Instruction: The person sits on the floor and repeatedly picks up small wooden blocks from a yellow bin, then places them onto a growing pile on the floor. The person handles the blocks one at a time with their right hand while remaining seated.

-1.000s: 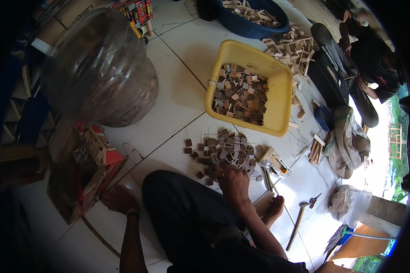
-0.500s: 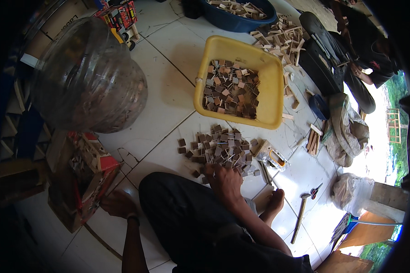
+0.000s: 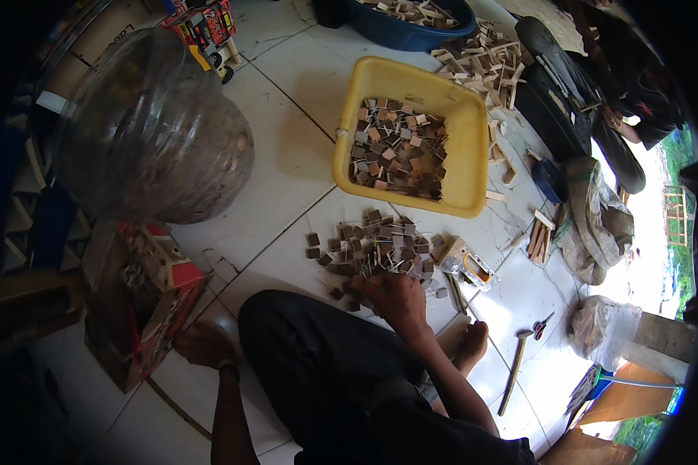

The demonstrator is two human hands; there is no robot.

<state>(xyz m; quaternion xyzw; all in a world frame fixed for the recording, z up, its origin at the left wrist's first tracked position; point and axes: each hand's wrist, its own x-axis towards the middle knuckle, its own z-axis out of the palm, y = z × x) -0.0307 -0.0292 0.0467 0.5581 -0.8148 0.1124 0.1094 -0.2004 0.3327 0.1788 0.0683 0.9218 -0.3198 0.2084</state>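
Note:
My right hand [image 3: 398, 301] is at the near edge of a loose pile of small brown square pieces [image 3: 388, 240] with thin pale pins sticking out among them. Its fingers are curled together, and what they pinch, if anything, is hidden. On the left, my left hand [image 3: 206, 346] is low by the floor beside a wooden box with red printed sides [image 3: 180, 288]; its fingers are dim, and I cannot tell whether they grip the box edge. Beyond the pile, a yellow plastic tub [image 3: 465, 174] holds many similar square pieces, some brown and some lighter.
A big clear plastic bag [image 3: 159, 139] bulges at the left. Right of the pile lie a small box with an oval opening [image 3: 467, 263], a hammer [image 3: 513, 372] and scissors [image 3: 541, 325]. A blue basin [image 3: 411, 35] and wood offcuts [image 3: 488, 66] are farther back, near another person [image 3: 628, 70].
My right hand has shifted slightly to the right over the pile's near edge, its fingers now more curled. My left hand stays beside the wooden box. The whole view has shifted a little.

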